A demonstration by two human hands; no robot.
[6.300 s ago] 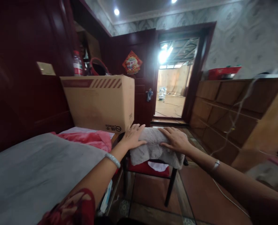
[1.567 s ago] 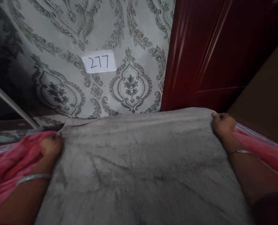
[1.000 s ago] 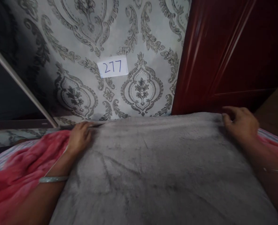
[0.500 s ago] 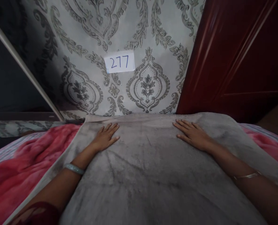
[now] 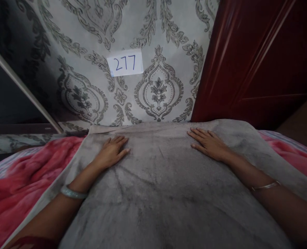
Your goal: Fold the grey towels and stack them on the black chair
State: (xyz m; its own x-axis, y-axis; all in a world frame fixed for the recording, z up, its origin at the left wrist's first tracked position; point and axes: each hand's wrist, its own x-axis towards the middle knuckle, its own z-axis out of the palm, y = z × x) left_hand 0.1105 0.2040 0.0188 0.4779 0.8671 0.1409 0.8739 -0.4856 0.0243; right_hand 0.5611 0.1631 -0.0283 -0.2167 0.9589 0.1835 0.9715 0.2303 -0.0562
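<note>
A grey plush blanket (image 5: 158,186) lies spread out in front of me, with faint creases and darker brushed patches. My left hand (image 5: 112,151) rests flat on its far left part, fingers apart and pointing toward the wall. On the far right part, my right hand (image 5: 207,143) is also laid flat, its fingers spread and pointing inward. Neither hand grips the cloth. A pale green bangle (image 5: 73,192) circles my left wrist, and a thin silver bangle (image 5: 266,186) is on my right forearm.
Rumpled pink blanket (image 5: 39,169) shows beyond the grey one at the left and right, over striped bedding (image 5: 285,136). Patterned wallpaper (image 5: 158,93) with a paper marked 277 (image 5: 124,63) stands behind. A dark red wooden panel (image 5: 247,69) rises at the right.
The whole view has shifted slightly, so the wall and paper appear a little further left and higher. Both hands stay flat on the grey blanket; the left fingers look slightly closer together.
</note>
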